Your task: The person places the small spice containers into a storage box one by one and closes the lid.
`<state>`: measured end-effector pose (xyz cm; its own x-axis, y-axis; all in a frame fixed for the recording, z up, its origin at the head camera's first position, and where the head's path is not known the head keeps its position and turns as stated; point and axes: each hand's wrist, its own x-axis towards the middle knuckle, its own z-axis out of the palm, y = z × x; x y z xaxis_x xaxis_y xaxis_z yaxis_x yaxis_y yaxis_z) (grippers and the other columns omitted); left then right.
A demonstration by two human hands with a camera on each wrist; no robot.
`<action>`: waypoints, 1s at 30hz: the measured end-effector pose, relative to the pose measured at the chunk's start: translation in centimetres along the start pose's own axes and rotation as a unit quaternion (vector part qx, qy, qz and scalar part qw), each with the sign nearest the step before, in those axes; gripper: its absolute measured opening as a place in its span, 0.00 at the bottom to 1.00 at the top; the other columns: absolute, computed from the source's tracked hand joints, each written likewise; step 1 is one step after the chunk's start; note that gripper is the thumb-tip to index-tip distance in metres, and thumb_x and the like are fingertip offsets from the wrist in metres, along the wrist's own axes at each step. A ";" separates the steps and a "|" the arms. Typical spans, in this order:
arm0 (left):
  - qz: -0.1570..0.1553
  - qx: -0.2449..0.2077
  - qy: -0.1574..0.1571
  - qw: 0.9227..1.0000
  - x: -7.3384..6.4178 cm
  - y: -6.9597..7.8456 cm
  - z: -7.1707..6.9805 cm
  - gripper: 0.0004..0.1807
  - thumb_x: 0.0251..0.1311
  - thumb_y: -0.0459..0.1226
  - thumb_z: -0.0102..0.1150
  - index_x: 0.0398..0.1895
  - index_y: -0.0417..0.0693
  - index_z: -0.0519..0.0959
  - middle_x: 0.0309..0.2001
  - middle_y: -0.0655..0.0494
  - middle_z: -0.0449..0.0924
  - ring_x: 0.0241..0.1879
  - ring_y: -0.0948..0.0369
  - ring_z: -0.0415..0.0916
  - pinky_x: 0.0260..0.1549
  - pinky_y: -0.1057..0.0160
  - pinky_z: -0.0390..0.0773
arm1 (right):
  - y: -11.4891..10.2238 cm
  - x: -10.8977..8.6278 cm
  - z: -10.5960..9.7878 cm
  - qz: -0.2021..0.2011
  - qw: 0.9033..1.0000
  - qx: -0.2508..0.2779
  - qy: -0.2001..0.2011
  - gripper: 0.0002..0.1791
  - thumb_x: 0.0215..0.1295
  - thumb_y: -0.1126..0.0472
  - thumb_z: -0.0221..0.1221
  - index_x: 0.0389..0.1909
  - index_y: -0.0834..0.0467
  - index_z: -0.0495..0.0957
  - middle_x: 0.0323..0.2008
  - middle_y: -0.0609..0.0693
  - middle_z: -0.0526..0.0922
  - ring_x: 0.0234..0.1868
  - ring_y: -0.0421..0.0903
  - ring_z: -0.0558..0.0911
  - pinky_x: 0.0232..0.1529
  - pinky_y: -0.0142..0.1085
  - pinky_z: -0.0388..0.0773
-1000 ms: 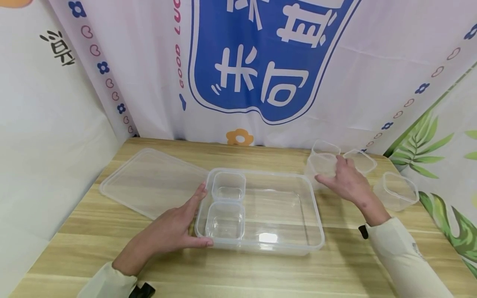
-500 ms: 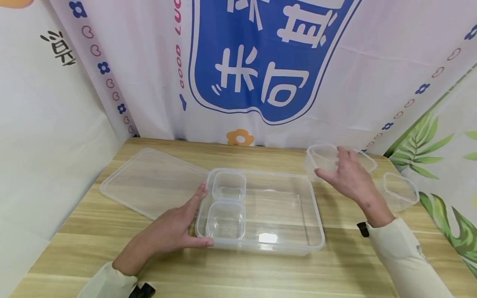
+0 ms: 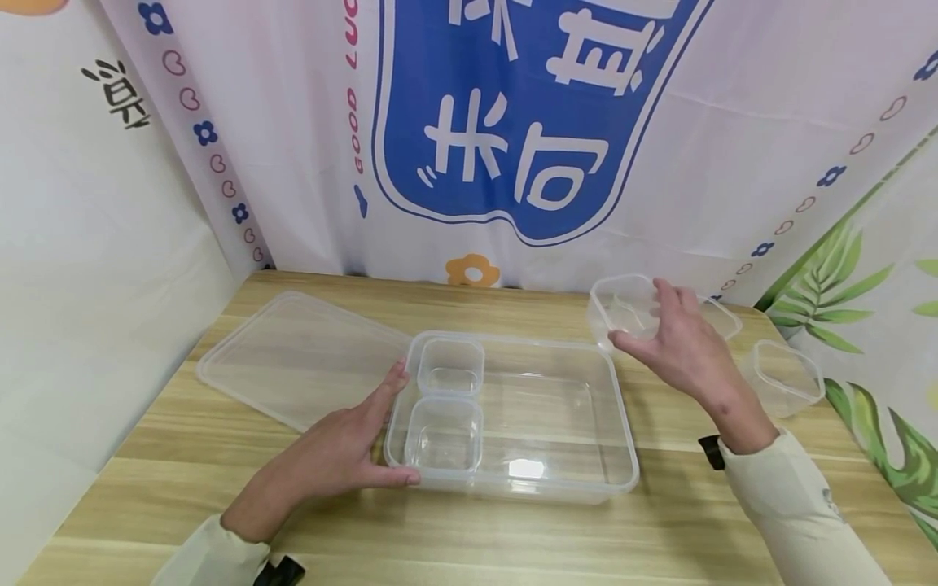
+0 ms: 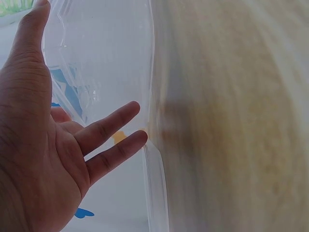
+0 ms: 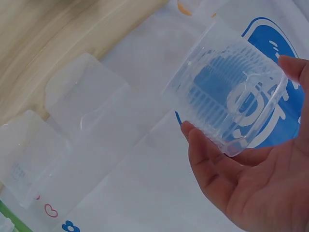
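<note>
My right hand [image 3: 677, 342] grips a small clear plastic container [image 3: 619, 305] between thumb and fingers, beyond the back right corner of a large clear food box [image 3: 619, 423]. The right wrist view shows this container [image 5: 227, 92] raised, with ribbed markings on it. My left hand [image 3: 340, 448] rests at the box's left side, thumb near the front corner and fingers straight along the edge. In the left wrist view the left hand [image 4: 53, 130] has spread fingers by the clear wall. Two small containers, the rear one [image 3: 450, 346] and the front one [image 3: 443, 443], stand inside the box's left end.
A large flat clear lid [image 3: 308, 350] lies left of the box on the wooden table [image 3: 469, 545]. At the right stand two more small containers, one [image 3: 787, 378] near the table edge and one [image 3: 721, 317] partly behind my right hand. A printed curtain [image 3: 308, 163] hangs behind.
My right hand has lifted the small container and moved it slightly up and left, tilting it. The left hand and the large box have stayed in place.
</note>
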<state>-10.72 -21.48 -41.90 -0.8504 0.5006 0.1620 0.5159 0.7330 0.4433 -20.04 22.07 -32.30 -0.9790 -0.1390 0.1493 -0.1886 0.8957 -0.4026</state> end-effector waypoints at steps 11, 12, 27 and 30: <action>-0.003 0.001 -0.002 1.000 -0.1 0.1 -0.1 0.72 0.50 0.74 0.63 0.84 0.46 0.37 0.79 0.45 0.53 0.58 0.42 0.78 0.54 0.43 0.79 | -1.6 -0.3 -0.3 -0.056 0.998 0.000 -0.010 0.59 0.62 0.38 0.67 0.79 0.69 0.48 0.66 0.72 0.63 0.57 0.71 0.74 0.56 0.68 0.71; -0.003 0.001 -0.002 1.000 -0.1 0.1 -0.1 0.72 0.50 0.74 0.64 0.85 0.46 0.37 0.79 0.45 0.53 0.58 0.42 0.78 0.54 0.43 0.79 | -1.8 -0.2 -0.3 -0.066 0.998 -0.003 -0.012 0.58 0.62 0.39 0.67 0.79 0.69 0.49 0.66 0.72 0.64 0.58 0.71 0.74 0.57 0.67 0.71; 0.002 0.004 0.000 1.000 -0.1 0.1 -0.1 0.72 0.51 0.74 0.63 0.84 0.45 0.37 0.79 0.44 0.55 0.58 0.42 0.78 0.54 0.43 0.79 | -3.6 1.3 -0.1 -0.176 0.980 0.024 -0.091 0.50 0.60 0.46 0.71 0.75 0.68 0.62 0.68 0.66 0.70 0.67 0.65 0.68 0.67 0.62 0.63; 0.004 0.004 0.002 1.000 -0.1 0.1 -0.1 0.72 0.51 0.73 0.64 0.84 0.45 0.37 0.79 0.43 0.55 0.58 0.42 0.78 0.53 0.42 0.79 | -3.7 1.4 0.2 -0.183 0.975 0.056 -0.115 0.49 0.59 0.48 0.72 0.75 0.65 0.62 0.66 0.63 0.72 0.61 0.60 0.73 0.61 0.60 0.71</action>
<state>-10.66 -21.52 -41.74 -0.8465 0.5045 0.1699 0.5238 0.7323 0.4352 -20.76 18.48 -30.83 -0.8332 -0.5438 0.1003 -0.5240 0.7185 -0.4575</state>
